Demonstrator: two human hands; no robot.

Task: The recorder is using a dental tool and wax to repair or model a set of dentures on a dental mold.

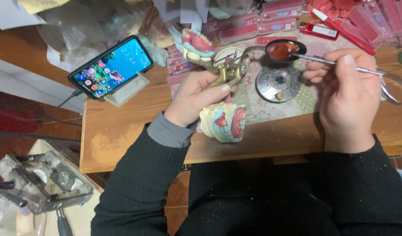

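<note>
Nearest us, our left hand [196,98] grips one brass articulator [225,72]; right of it, our right hand [347,94] pinches one metal instrument [319,60] dipping into one spoon [282,50].

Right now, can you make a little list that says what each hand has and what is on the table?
Left hand: grips a brass hinged frame carrying a pink denture model
Right hand: holds a thin metal tool, its tip in a dark spoon of red wax
Below the spoon: round burner
Table edge: second denture model
Left side: phone on a stand
Back: red lighter
</note>
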